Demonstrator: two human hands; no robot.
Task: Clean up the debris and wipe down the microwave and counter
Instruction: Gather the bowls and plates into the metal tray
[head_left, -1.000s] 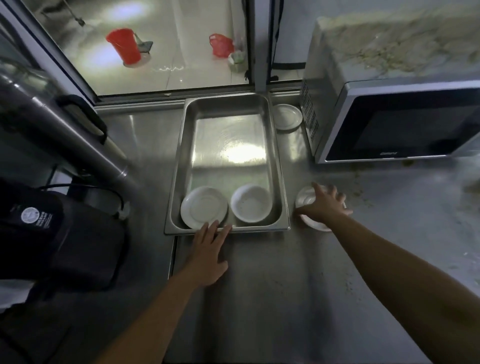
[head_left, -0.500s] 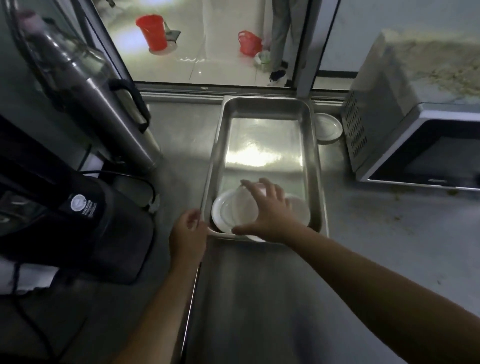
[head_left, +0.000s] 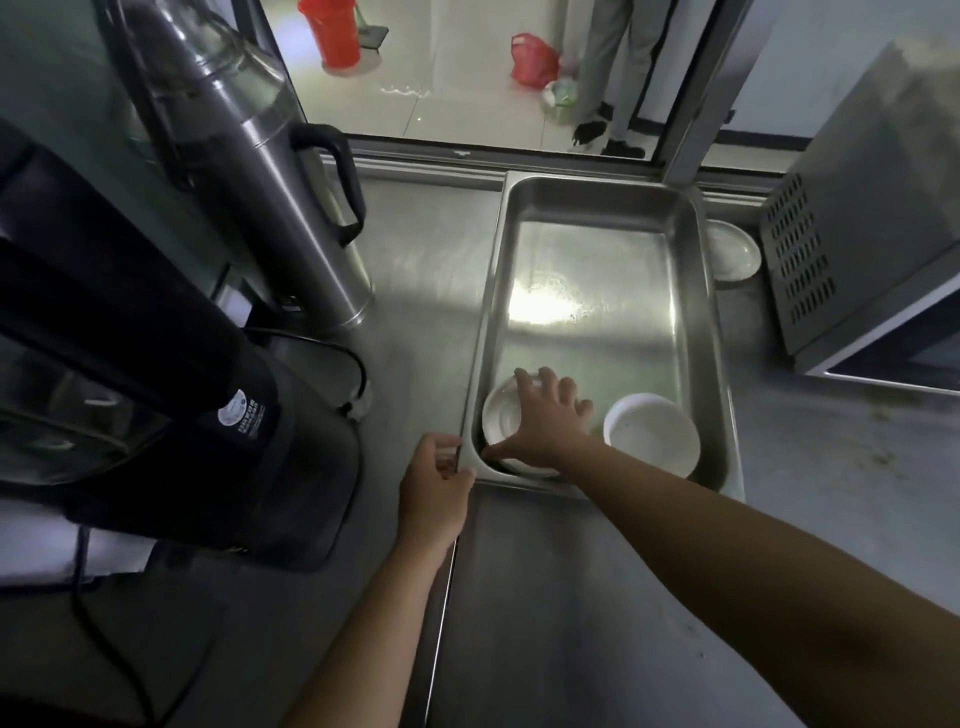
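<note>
Two dishes in my tray (head_left: 698, 312); right hand (head_left: 545, 421) spread flat over the left plate (head_left: 501, 410), left hand (head_left: 434, 488) pinching the rim; plates slick, breakable, grab by edge

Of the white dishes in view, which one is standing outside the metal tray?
The small white dish at the far end, on the counter between the metal tray and the microwave. The other white dishes lie inside the tray, at its near end.

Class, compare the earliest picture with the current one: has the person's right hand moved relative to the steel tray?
Yes. The right hand has gone leftward from the counter beside the steel tray into it, onto the stacked white dish at its near-left corner.
</note>
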